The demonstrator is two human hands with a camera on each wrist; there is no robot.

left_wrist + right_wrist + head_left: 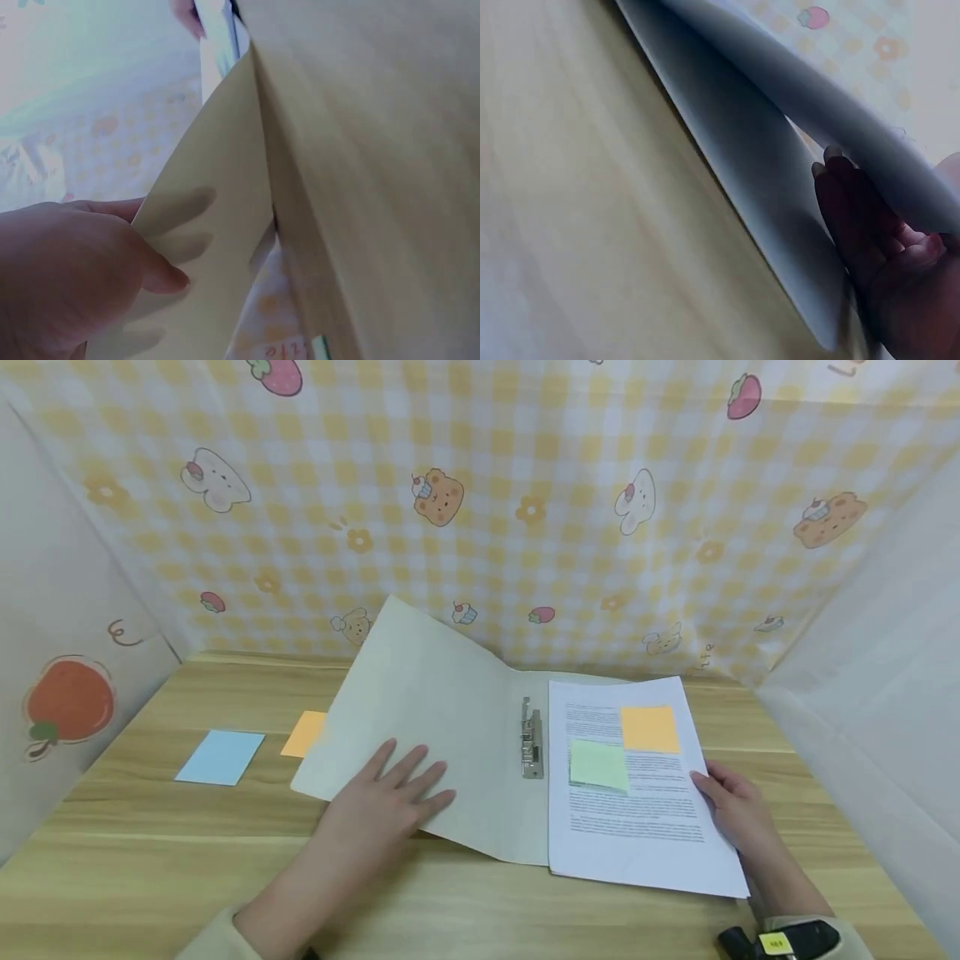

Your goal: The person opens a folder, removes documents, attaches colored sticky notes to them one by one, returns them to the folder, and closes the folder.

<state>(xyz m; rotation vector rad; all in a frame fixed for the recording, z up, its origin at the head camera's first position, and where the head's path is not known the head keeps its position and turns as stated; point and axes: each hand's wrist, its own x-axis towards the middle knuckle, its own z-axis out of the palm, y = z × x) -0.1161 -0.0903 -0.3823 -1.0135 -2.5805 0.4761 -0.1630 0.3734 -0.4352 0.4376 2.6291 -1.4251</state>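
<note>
An open cream folder (442, 710) lies across the middle, its left cover raised at a slant. My left hand (390, 793) spreads four fingers over the cover's inner face; in the left wrist view the thumb (165, 276) presses its outer face. A metal clip (532, 743) sits near the fold. On the folder's right side is a stack of printed paper (637, 827), bearing an orange sticky note (650, 729) and a green sticky note pad (598, 766). My right hand (735, 806) holds the stack's right edge, thumb on top, with fingers (847, 202) beneath, between paper and back cover.
A blue sticky note (221, 757) lies on the wooden table (112, 852) at the left. Beside it, another orange note (303, 733) is partly covered by the folder. A checkered cloth (480, 552) hangs behind, and pale side panels (877, 710) flank the table.
</note>
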